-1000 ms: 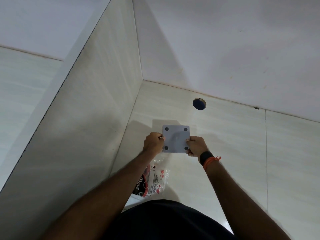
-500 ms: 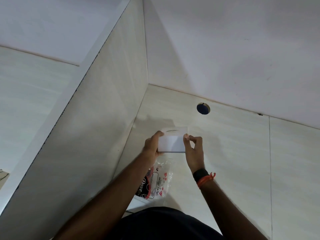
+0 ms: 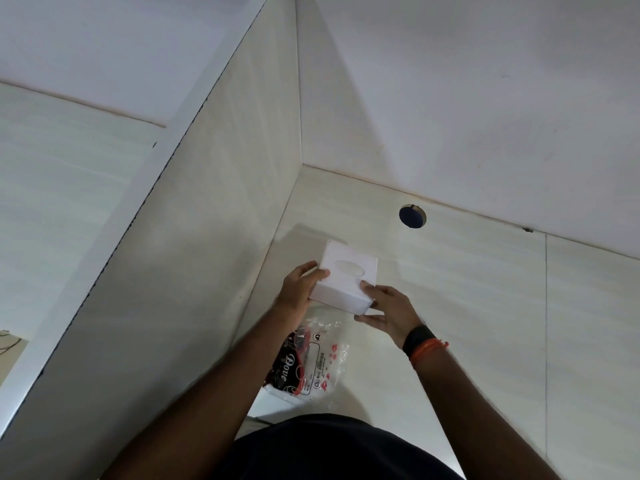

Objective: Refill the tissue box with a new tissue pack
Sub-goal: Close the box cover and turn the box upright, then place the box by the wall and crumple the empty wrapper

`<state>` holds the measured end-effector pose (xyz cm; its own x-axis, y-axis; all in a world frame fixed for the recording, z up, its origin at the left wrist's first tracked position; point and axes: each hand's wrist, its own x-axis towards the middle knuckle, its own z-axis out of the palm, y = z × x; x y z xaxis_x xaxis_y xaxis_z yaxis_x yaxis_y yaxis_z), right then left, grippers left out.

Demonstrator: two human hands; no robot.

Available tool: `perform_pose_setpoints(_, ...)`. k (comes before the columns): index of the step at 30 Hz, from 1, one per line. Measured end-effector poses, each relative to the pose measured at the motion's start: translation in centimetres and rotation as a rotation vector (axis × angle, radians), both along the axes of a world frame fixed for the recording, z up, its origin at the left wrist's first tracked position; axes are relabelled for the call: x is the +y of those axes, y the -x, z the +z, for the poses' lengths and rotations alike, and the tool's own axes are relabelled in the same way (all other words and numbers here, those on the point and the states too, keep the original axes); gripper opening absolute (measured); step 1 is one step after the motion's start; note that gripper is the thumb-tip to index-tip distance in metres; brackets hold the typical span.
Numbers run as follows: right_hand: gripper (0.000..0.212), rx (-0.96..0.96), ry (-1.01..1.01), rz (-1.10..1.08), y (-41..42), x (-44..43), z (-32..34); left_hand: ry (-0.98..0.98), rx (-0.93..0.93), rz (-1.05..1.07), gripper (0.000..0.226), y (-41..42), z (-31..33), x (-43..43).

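A white square tissue box [image 3: 343, 282] is held above the pale counter, its top face with the oval slot turned up toward me. My left hand [image 3: 299, 289] grips its left side. My right hand [image 3: 388, 311] holds its near right corner, fingers under the edge. Below the box, a clear plastic tissue pack wrapper [image 3: 310, 362] with red and black print lies on the counter, partly hidden by my left forearm.
A tall pale side panel [image 3: 207, 254] stands close on the left. The white back wall [image 3: 467, 116] meets the counter [image 3: 485, 306] behind the box. A round dark cable hole [image 3: 412, 216] sits in the counter near the wall.
The box was turned over: a second ago its underside with round pads faced me, now the slotted top faces up. Both hands shifted their grip on it.
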<state>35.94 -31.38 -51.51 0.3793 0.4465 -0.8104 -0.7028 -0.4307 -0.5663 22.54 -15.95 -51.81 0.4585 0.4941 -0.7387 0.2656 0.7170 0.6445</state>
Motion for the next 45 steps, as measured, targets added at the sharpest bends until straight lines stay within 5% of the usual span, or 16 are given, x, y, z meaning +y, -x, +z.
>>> perform_pose_setpoints(9, 0.059, -0.133, 0.006, -0.13, -4.4, 8.3, -1.0, -0.291, 0.318, -0.125, 0.045, 2.0, -1.0, 1.7)
perform_pose_setpoints(17, 0.036, -0.26, 0.006, -0.123, -10.0, 15.8, -2.7, -0.342, 0.327, -0.212, 0.03, 4.0, -1.8, 1.1)
perform_pose_setpoints(25, 0.054, -0.262, 0.066, -0.123, -12.4, 18.3, -4.4, -0.482, 0.392, -0.356, 0.035, 5.1, -2.2, 1.6)
perform_pose_setpoints(31, 0.044, -0.367, 0.073, -0.133, -10.8, 16.8, -4.2, -0.57, 0.467, -0.607, 0.045, 6.6, -2.9, 0.4)
perform_pose_setpoints(35, 0.045, -0.257, 0.003, -0.189, -5.8, 12.7, -2.9, -0.628, 0.511, -0.685, 0.046, 7.5, -3.4, -0.5)
perform_pose_setpoints(45, 0.031, -0.355, 0.128, 0.136, 6.8, -2.3, -1.0, -0.619, 0.602, -0.766, 0.085, 10.3, -3.0, -2.5)
